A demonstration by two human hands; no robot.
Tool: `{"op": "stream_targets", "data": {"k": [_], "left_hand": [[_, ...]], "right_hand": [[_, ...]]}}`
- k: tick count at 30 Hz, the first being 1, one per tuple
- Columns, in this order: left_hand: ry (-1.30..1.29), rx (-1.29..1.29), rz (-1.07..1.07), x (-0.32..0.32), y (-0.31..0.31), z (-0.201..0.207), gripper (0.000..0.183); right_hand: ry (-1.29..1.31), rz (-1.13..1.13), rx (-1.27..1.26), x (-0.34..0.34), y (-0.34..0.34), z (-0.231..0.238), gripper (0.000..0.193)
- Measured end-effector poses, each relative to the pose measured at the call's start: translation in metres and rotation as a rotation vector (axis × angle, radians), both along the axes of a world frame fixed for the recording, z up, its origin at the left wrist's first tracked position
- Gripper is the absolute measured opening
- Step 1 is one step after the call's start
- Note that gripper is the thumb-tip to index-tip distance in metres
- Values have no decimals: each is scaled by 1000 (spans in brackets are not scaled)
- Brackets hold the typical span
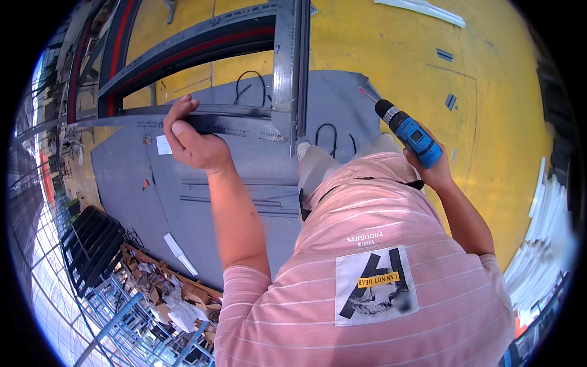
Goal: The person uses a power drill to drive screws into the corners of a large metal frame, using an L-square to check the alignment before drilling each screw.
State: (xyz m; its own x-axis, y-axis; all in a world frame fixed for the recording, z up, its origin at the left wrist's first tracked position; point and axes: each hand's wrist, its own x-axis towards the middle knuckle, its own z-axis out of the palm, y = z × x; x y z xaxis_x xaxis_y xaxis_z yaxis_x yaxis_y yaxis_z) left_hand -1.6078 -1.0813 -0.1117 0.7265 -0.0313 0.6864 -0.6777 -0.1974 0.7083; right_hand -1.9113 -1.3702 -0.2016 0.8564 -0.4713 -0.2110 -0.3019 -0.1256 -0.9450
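My left hand [191,136] grips the near rail of a grey metal frame [238,119] that stands on a grey mat, close to the frame's corner joint [284,122]. My right hand [431,166] holds a blue and black cordless drill [408,132], its bit pointing up and left, well apart from the frame. A pink striped shirt fills the lower middle of the view. The frame's upright bar [292,61] runs away from the corner toward the top.
A grey mat [140,183] lies on the yellow floor [391,55]. Black cable loops [327,137] lie near the corner. A black rack [92,244] and a heap of scrap [177,300] sit at lower left. White strips [544,244] are stacked at right.
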Motion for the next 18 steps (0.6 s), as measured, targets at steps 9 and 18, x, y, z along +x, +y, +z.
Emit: {"op": "stream_targets", "data": {"k": [9,18], "left_hand": [[59,571,-554,-31,91,-64,12],[981,1754,-846,-80,111,-289,29]], "right_hand": [[-70,-1184,857,-38,143,-46,37],[-213,-1280,1509,-115,230,-170,42]]}}
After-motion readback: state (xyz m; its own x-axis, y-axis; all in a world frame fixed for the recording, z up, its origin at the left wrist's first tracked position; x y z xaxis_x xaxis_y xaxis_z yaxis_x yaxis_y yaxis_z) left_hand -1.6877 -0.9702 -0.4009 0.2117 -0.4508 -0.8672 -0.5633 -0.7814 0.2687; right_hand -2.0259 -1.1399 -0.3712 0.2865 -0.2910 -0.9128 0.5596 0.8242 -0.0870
